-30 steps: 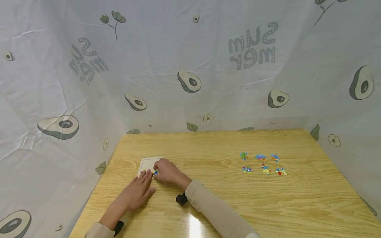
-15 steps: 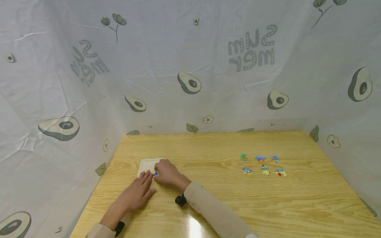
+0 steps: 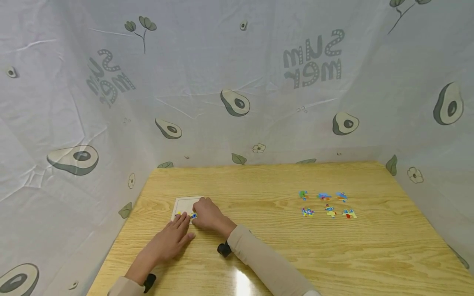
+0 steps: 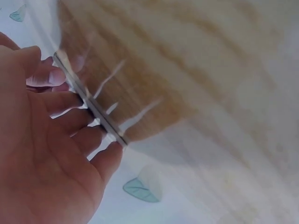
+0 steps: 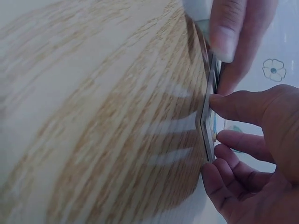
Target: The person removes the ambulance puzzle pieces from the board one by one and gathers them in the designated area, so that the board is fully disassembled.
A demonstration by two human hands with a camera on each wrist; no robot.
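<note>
Pale oak-grain laminate covers the worktop [image 3: 281,246], and both hands meet at its near left part over a small white puzzle tray [image 3: 184,203]. The left hand [image 3: 171,240] lies flat with its fingers [image 3: 182,220] straight and close together, their tips resting on the tray's near edge; the likely reason is to keep the light tray from sliding while the other hand works. The right hand [image 3: 209,216] is curled over the tray's right side, its fingers bent down onto a blue-and-yellow puzzle piece [image 3: 193,215] that sits in the tray's near corner beside another small coloured piece [image 3: 178,213]. In the right wrist view the fingertips [image 5: 218,100] press against the thin edge of the board [image 5: 209,112], which suggests the piece is being seated rather than lifted. The left wrist view shows the same board edge-on [image 4: 88,100] against the left hand's fingers [image 4: 70,119].

Six loose puzzle pieces [image 3: 326,203] wait in two tidy rows of three, well apart on the right half of the worktop, probably laid out so each can be seen and picked singly.

A white printed cloth [image 3: 237,82] walls the space on three sides, patterned with halved avocados, leaves and flowers. Its lettering [image 3: 314,57] shows mirror-reversed and seems to read "SUMMER"; the same word repeats on the left wall [image 3: 109,76].
</note>
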